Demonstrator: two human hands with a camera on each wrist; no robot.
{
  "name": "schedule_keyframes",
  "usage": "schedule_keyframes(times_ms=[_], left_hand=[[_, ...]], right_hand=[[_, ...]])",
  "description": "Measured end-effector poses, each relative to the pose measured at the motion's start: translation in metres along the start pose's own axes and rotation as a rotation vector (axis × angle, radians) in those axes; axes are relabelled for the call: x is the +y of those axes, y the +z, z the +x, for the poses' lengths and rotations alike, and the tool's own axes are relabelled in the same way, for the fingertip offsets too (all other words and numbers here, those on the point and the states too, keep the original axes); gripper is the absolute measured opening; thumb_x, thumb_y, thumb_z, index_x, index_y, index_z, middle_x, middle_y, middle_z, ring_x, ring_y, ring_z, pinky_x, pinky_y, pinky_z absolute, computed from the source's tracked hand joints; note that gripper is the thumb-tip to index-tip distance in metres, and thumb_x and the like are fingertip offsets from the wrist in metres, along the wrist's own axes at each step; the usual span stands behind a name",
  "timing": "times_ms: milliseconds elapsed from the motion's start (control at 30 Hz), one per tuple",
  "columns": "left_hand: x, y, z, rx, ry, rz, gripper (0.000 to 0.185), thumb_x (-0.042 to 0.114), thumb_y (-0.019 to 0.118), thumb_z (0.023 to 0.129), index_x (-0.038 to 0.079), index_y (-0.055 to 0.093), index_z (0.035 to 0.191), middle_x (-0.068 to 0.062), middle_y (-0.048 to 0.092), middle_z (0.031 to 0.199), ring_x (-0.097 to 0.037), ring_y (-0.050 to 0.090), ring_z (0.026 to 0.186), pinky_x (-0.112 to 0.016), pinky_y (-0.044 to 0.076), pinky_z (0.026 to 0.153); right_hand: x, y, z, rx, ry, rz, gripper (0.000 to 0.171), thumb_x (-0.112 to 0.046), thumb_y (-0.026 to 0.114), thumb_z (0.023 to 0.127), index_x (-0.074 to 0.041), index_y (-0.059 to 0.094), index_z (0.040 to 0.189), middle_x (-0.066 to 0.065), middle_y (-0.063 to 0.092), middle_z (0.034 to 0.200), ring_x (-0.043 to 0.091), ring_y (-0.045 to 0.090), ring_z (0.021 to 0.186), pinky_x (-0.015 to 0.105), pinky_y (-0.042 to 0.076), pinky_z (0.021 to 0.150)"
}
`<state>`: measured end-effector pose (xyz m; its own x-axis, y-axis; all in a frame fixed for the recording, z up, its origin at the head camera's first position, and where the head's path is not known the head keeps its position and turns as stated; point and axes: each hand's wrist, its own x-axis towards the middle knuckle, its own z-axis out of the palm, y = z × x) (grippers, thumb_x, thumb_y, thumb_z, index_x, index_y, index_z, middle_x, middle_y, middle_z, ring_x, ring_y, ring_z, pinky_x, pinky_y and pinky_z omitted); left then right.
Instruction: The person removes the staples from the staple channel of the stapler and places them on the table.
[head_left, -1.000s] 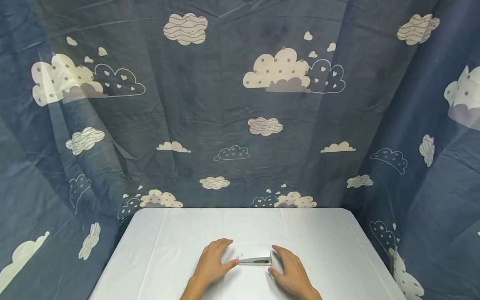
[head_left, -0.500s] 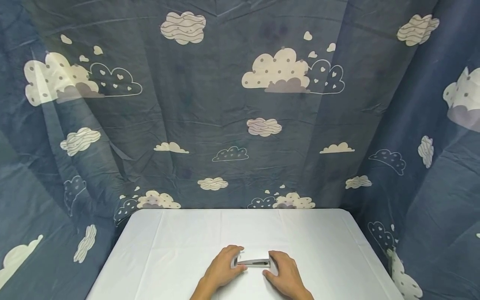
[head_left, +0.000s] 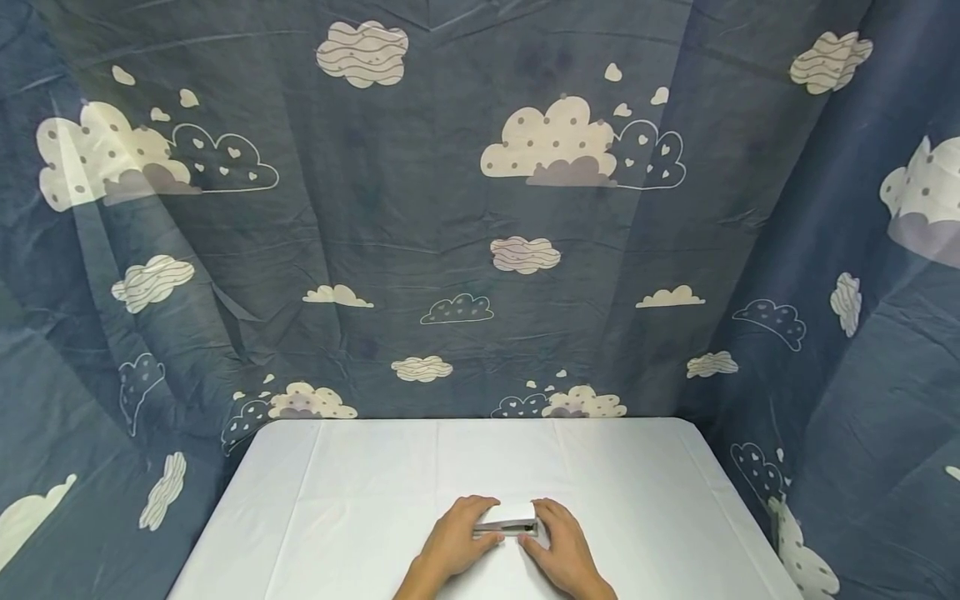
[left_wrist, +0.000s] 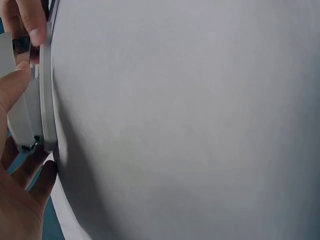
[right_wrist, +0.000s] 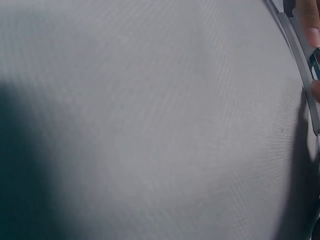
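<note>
Fingers of your left hand (head_left: 453, 537) are bent round one end of what looks like a pale stapler (head_left: 507, 527), the thumb along its near side and other fingers along its far side. Your right hand (head_left: 561, 542) grasps the opposite end in much the same way, its thumb also on the near side, so the stapler sits between your two palms. Under it is the white-covered table (head_left: 360, 467); whether the stapler rests there or is held just above, you cannot tell from these views. Its base (left_wrist: 48, 100) is downward, with the upper arm (left_wrist: 20, 117) angled away from it. Well beyond the stapler hangs a dark curtain (head_left: 405, 208) with printed clouds.

You appear to be at the step of taking hold from both ends. Your next move probably calls for an even grip at each end of the stapler, with thumb tips clear of the gap between arm and base, which looks able to close.
</note>
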<state>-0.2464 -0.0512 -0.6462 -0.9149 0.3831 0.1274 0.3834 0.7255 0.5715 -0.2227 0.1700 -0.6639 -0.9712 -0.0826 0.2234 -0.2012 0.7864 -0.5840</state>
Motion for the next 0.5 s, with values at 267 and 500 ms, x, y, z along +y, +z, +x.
schedule_keyframes(times_ms=[267, 500], left_hand=[[0.0057, 0.0058, 0.0057, 0.054, 0.05, -0.005, 0.04, 0.043, 0.073, 0.093, 0.022, 0.07, 0.127, 0.005, 0.073, 0.125, -0.019, 0.069, 0.117, -0.044, 0.056, 0.1], [0.0091, 0.0044, 0.0089, 0.044, 0.038, -0.034, 0.039, 0.039, 0.075, 0.092, 0.017, 0.072, 0.123, 0.001, 0.075, 0.122, -0.022, 0.07, 0.117, -0.046, 0.056, 0.101]], right_hand=[[0.0035, 0.0033, -0.0021, -0.003, 0.025, 0.039, 0.04, -0.043, 0.072, 0.094, -0.015, 0.071, 0.123, 0.002, 0.066, 0.134, 0.036, 0.054, 0.137, 0.065, 0.038, 0.115], [0.0058, 0.0044, -0.0012, -0.008, 0.032, 0.025, 0.033, -0.035, 0.074, 0.093, -0.017, 0.071, 0.121, 0.001, 0.065, 0.136, 0.036, 0.052, 0.138, 0.065, 0.036, 0.115]])
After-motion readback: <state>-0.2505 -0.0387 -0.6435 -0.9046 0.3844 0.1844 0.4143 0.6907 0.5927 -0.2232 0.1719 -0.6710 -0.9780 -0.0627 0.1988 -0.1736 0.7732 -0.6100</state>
